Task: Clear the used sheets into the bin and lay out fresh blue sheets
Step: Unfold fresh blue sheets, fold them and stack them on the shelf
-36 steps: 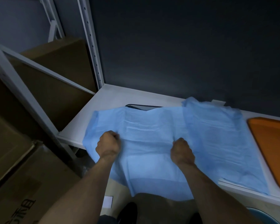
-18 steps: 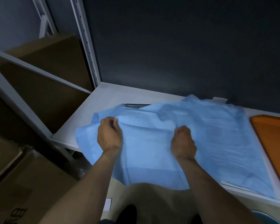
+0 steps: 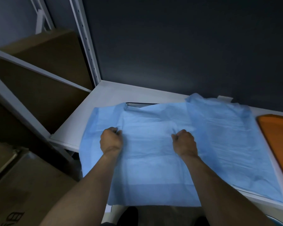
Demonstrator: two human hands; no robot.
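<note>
A large blue sheet point(image 3: 147, 160) lies spread over the white shelf point(image 3: 114, 93) and hangs past its front edge. My left hand point(image 3: 111, 139) pinches a fold of it near its left part, and my right hand point(image 3: 184, 141) pinches another fold at its middle. A second blue sheet point(image 3: 227, 136) lies flat to the right, overlapping the first. A dark metal tray point(image 3: 140, 104) shows only by its rim behind the sheet; the rest is covered.
An orange tray point(image 3: 279, 132) sits at the shelf's right end. Cardboard boxes point(image 3: 44, 75) fill the rack to the left, behind white metal uprights point(image 3: 85, 41). A dark wall stands behind the shelf. A round blue rim point(image 3: 278, 221) shows at bottom right, below the shelf.
The raised, bunched middle of the sheet has come down and lies flatter. Both hands have moved back toward me and a little apart, still pinching the sheet.
</note>
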